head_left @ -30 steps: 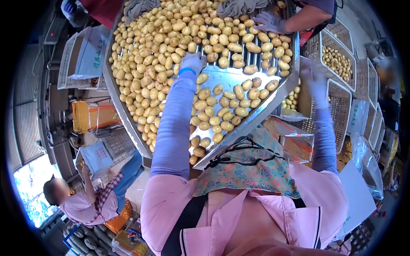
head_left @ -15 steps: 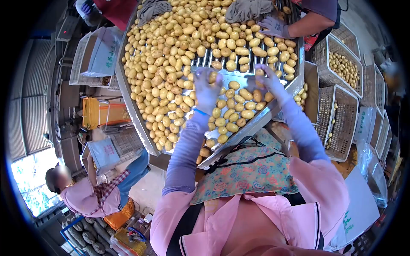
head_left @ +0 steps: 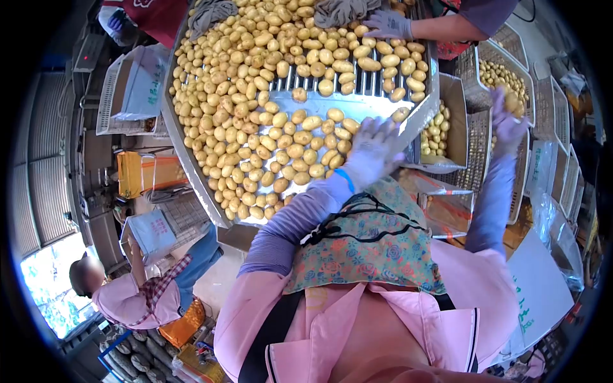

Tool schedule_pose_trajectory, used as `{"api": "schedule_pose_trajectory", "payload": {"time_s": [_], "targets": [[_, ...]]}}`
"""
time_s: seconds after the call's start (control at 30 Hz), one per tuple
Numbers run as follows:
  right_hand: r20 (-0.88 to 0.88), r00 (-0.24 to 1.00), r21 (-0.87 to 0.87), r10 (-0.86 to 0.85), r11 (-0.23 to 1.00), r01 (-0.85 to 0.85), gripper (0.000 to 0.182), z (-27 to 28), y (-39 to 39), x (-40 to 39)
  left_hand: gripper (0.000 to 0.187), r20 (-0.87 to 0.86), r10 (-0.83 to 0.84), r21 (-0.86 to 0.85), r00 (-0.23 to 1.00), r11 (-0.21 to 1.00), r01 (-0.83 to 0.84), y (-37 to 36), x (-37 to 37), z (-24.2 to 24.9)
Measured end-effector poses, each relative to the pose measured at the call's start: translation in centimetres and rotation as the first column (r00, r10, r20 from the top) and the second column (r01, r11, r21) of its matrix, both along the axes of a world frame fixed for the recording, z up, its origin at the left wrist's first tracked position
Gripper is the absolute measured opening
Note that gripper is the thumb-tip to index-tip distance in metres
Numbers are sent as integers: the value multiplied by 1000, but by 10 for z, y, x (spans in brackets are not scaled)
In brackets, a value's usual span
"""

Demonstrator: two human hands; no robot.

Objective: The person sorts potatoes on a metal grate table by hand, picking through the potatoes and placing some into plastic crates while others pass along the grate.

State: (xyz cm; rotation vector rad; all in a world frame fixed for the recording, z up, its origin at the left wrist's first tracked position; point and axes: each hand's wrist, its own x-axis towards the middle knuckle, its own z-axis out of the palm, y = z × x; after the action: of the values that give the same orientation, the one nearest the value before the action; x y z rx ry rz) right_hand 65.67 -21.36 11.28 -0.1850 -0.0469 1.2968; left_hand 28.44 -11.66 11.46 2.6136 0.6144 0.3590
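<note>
A metal sorting table (head_left: 191,172) is heaped with several small yellow potatoes (head_left: 255,96). My left hand (head_left: 373,148), in a pale glove, hovers over the table's near right corner with fingers spread and nothing visibly in it. My right hand (head_left: 507,124) is raised off to the right, closed on one potato (head_left: 513,102), above the white wire baskets (head_left: 477,150). Both arms wear lilac sleeves.
A co-worker's gloved hand (head_left: 388,25) rests on potatoes at the far right of the table; another person (head_left: 153,13) stands at top left. A box of potatoes (head_left: 437,131) sits beside the table. Another person (head_left: 121,297) crouches at lower left near an orange crate (head_left: 137,172).
My right hand left the table and swung right over the baskets with a potato. My left hand slid from the table's middle to its near right corner.
</note>
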Motion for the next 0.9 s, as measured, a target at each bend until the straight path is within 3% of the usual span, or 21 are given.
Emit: {"api": "schedule_pose_trajectory", "payload": {"time_s": [0.07, 0.1, 0.13, 0.2, 0.27, 0.3, 0.33, 0.37, 0.4, 0.43, 0.47, 0.5, 0.57, 0.63, 0.67, 0.73, 0.77, 0.8, 0.83, 0.87, 0.9], "targets": [[36, 995, -6, -88, 996, 88, 74, 13, -13, 79, 66, 39, 104, 66, 994, 992, -106, -13, -36, -34], [175, 831, -363, -529, 750, 554, 64, 63, 7, 23, 61, 26, 109, 140, 994, 984, -111, -15, -64, -49], [181, 836, -368, -518, 753, 546, 64, 57, 8, 18, 60, 46, 110, 68, 993, 991, -113, -16, -99, -81], [828, 530, -321, -181, 623, 714, 53, 20, 15, 4, 59, -34, 144, 19, 989, 989, -144, -21, -174, -80], [972, 58, -230, 229, 862, 453, 41, -44, 8, -37, 61, -371, 340, 63, 864, 938, -342, -41, -229, -74], [913, -292, -127, 284, 880, 458, 37, -18, 15, -115, 66, -288, 404, 206, 868, 911, -356, -53, -273, -108], [866, -328, -293, 378, 914, 279, 33, -26, 16, -152, 68, -382, 392, 329, 837, 904, -273, -50, -301, -112], [847, -474, -181, 240, 969, 168, 28, -30, 21, -203, 67, -316, 519, 267, 794, 852, -451, -51, -301, -107], [865, -435, -301, 248, 952, -56, 26, -19, 32, -240, 67, -259, 641, 192, 722, 767, -612, -53, -299, -100], [794, -608, -159, -10, 962, -223, 29, -28, 37, -270, 67, -271, 730, 294, 627, 683, -669, -53, -289, -104], [757, -648, -348, 85, 892, -288, 31, -30, 42, -298, 68, -270, 809, 305, 522, 586, -751, -49, -269, -122], [501, -850, -294, -162, 892, -343, 33, -46, 43, -317, 68, -318, 815, 232, 485, 563, -793, -51, -236, -113], [366, -920, -454, -141, 836, -309, 35, -35, 52, -349, 69, -362, 822, 153, 440, 518, -841, -59, -207, -99], [266, -958, -689, -103, 675, -264, 35, -17, 72, -358, 63, -54, 438, 116, 897, 895, -430, -66, -206, -96], [266, -958, -687, -104, 677, -264, 35, -27, 75, -353, 63, -53, 438, 118, 897, 895, -430, -67, -224, -105], [685, -726, -552, 56, 691, -467, 32, -53, 74, -320, 70, -143, 527, -90, 837, 836, -542, -63, -285, -131], [845, -511, -446, 159, 736, -509, 30, -35, 70, -303, 70, -309, 622, 69, 719, 769, -636, -57, -302, -109], [828, -387, -542, 406, 758, -362, 33, 9, 61, -288, 70, -447, 701, 238, 556, 692, -682, -51, -319, -86], [775, -250, -624, 580, 766, -154, 37, 29, 52, -262, 70, -340, 815, 345, 469, 572, -744, -52, -349, -103], [847, -194, -495, 495, 867, 50, 37, 4, 45, -202, 70, -217, 902, 434, 372, 431, -791, -53, -373, -122], [800, -430, -249, 418, 884, 395, 40, -18, 33, -117, 70, -215, 915, 366, 341, 399, -841, -43, -379, -120]]}}
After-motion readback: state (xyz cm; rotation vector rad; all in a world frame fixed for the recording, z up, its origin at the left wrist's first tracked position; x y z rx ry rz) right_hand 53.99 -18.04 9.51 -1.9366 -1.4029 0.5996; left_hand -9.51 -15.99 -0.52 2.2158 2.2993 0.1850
